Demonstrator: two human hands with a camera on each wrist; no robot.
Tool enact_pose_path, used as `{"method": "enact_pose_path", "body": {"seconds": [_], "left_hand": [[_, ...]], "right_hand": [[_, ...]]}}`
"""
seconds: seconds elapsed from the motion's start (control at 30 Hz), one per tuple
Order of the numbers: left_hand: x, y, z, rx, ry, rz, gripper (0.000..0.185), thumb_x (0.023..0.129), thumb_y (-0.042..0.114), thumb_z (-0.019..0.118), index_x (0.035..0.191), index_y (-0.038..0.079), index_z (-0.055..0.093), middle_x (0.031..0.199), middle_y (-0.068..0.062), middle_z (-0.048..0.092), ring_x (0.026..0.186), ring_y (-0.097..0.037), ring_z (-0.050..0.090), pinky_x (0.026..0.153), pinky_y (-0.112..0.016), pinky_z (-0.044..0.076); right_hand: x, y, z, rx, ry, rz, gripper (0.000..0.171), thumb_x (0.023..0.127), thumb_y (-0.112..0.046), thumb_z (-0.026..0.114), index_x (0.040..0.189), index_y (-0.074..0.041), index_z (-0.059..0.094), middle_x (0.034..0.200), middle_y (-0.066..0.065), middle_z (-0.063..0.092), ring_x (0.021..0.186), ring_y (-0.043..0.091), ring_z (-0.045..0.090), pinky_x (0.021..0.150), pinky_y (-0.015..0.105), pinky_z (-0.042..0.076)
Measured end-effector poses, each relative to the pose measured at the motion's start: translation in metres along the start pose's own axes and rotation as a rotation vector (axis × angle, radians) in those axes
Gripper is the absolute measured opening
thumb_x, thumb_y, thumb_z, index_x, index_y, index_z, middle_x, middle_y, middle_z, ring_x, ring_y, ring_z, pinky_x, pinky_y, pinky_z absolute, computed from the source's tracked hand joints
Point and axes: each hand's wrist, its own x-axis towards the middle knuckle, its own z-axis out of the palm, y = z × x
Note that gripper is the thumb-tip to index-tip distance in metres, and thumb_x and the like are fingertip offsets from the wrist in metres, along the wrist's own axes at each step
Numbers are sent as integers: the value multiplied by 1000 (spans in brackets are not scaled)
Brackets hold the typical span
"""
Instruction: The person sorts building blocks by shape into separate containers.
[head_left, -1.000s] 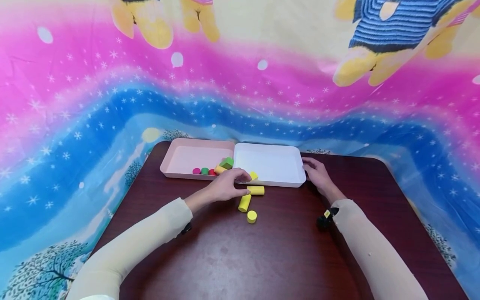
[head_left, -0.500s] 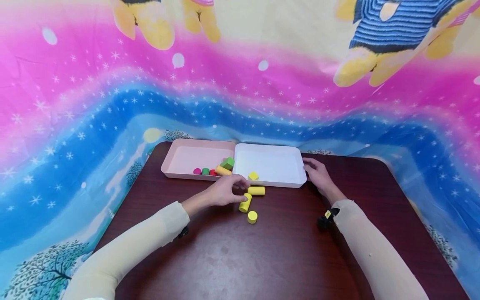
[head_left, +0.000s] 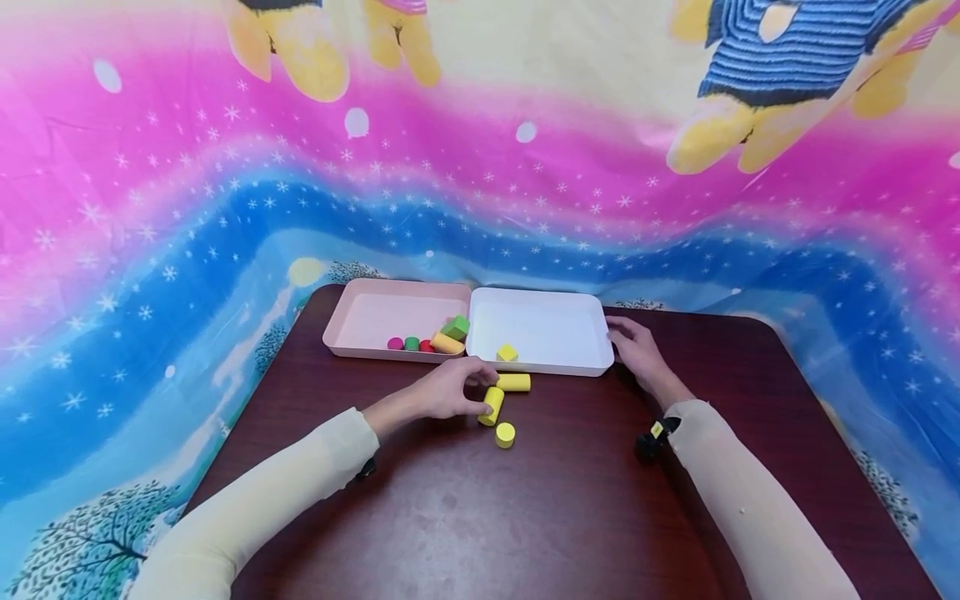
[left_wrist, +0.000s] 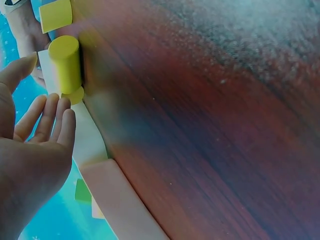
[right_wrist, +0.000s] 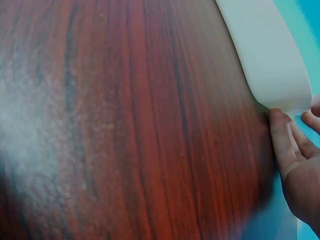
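My left hand (head_left: 453, 390) reaches over the table, thumb and fingers spread apart beside a yellow cylinder (head_left: 491, 407). In the left wrist view, a gap separates the thumb from the fingers around this yellow cylinder (left_wrist: 65, 65). Another yellow cylinder (head_left: 513, 382) lies sideways in front of the white tray (head_left: 547, 321), and a short yellow cylinder (head_left: 505, 435) is nearer me. A yellow cube (head_left: 507, 353) sits inside the white tray. At that tray's right edge, my right hand (head_left: 636, 346) rests with fingertips against the side; the right wrist view shows them at the tray's corner (right_wrist: 280, 90).
A pink tray (head_left: 397, 312) adjoins the white one on the left. It contains a green block (head_left: 455, 327), an orange-yellow block (head_left: 447, 342) and small magenta, green and red pieces along the front wall. A printed curtain (head_left: 480, 192) hangs behind the dark wooden table (head_left: 570, 500).
My left hand has shifted slightly down toward me, its thumb coming from the sideways cylinder to the nearer one. The right hand stays at the white tray.
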Motion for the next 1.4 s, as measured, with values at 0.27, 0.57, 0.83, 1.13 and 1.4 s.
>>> {"method": "enact_pose_path", "body": {"seconds": [0.27,0.57,0.83,1.13,1.4], "left_hand": [[2,-6,5,-6,-10,14,52,89,21,88,134,9,65,131,-1,65,122,-15,64,109,-31,53],[0,-8,7,1,-8,20,54,88,18,89,135,7,63,132,-3,64,123,-19,63,109,-32,53],[-1,-11,9,8,-18,38,57,87,22,90,135,7,64,133,-2,61,123,-19,62,108,-31,54],[-2,-11,11,20,-27,40,60,86,23,90,137,5,62,135,-3,59,123,-20,61,107,-33,55],[-3,-13,12,16,-33,27,61,86,23,90,137,7,62,136,-3,58,123,-19,61,107,-31,54]], "right_hand": [[18,28,-3,-18,31,-39,52,114,-21,46,164,-9,39,158,24,46,134,38,55,85,24,60],[0,-2,2,-3,4,6,52,113,-12,46,163,-1,37,159,27,43,136,43,53,87,29,61],[-3,-3,3,13,8,-1,52,112,-11,46,162,0,38,157,28,45,133,41,54,85,25,60],[-1,-1,1,-2,12,7,51,113,-12,46,162,0,38,157,28,45,135,42,53,86,27,61],[17,26,-1,10,35,-12,51,114,-19,46,164,-8,40,157,24,46,134,38,54,85,23,59]]}}
